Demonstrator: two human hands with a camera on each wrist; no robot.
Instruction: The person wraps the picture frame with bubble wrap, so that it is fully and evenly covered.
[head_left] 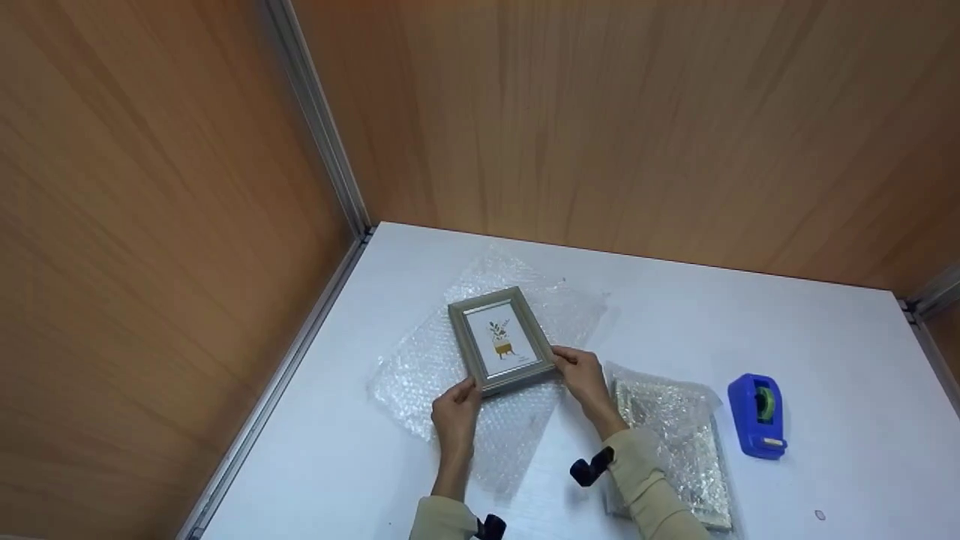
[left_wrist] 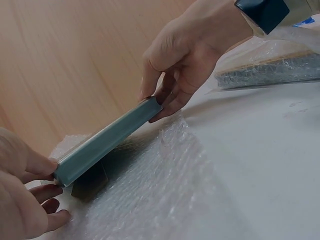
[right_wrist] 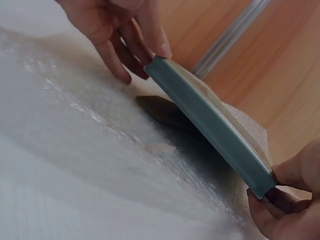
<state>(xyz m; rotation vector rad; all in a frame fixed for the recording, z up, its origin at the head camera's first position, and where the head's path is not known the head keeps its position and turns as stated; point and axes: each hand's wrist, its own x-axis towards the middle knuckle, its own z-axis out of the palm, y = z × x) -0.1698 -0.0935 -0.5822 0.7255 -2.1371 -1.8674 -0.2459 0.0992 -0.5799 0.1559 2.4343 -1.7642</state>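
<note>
A grey-green picture frame [head_left: 501, 341] with a potted-plant print faces up, tilted above a sheet of bubble wrap [head_left: 427, 375]. My left hand [head_left: 456, 412] pinches its near left corner, thumb on top and fingers beneath. At the near right corner, my right hand [head_left: 583, 379] grips it the same way. Both wrist views show the near edge of the frame [left_wrist: 107, 139] raised off the wrap, and a dark flap like a stand [right_wrist: 162, 111] under it. The far part of the underside is hidden.
To the right, a bubble-wrapped stack [head_left: 675, 435] lies partly under my right sleeve. Beyond it stands a blue tape dispenser [head_left: 756, 416] with a green roll. Wooden panels [head_left: 600, 127] border the white table [head_left: 840, 360] at the back and left.
</note>
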